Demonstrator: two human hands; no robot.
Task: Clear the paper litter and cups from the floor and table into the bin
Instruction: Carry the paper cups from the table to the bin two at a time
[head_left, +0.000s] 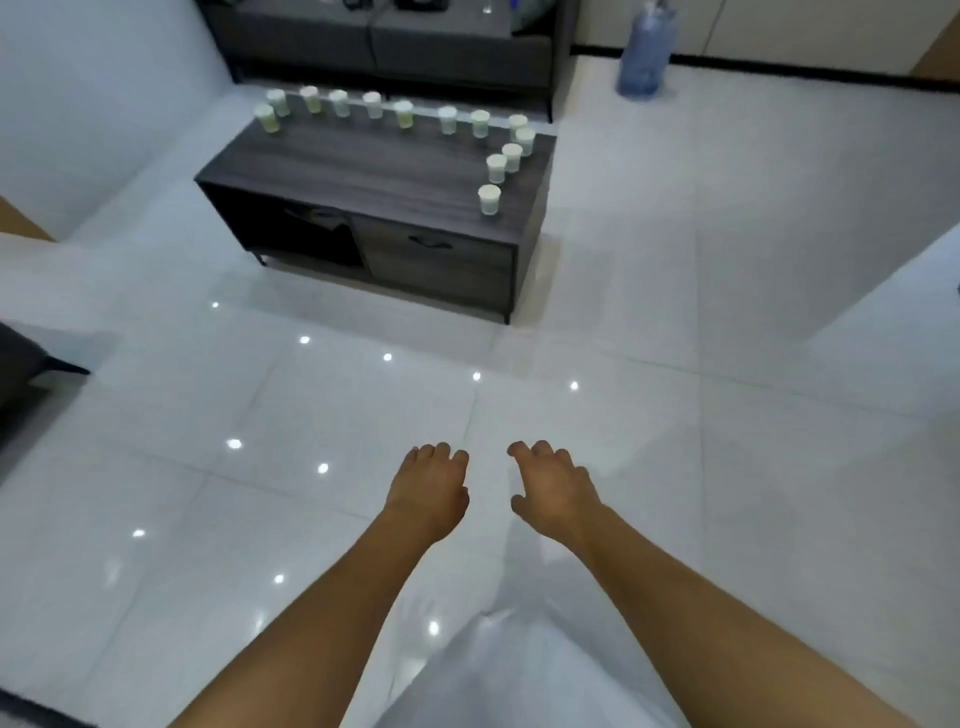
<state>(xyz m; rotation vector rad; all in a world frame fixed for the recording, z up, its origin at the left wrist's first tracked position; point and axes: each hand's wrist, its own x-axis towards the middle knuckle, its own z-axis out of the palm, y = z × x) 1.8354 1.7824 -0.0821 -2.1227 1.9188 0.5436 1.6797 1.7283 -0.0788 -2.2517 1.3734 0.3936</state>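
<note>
Several white paper cups (489, 199) stand upright on a dark wooden low table (363, 166), in a row along its far edge and down its right side. My left hand (428, 486) and my right hand (553, 486) are stretched out side by side over the white tiled floor, well in front of the table. Both hands hold nothing, fingers loosely curled and apart. No bin and no paper litter shows in view.
A grey sofa (415, 47) stands behind the table. A blue water jug (645, 52) sits on the floor at the back right. A dark cushion edge (26, 358) pokes in at the left. White walls flank both sides.
</note>
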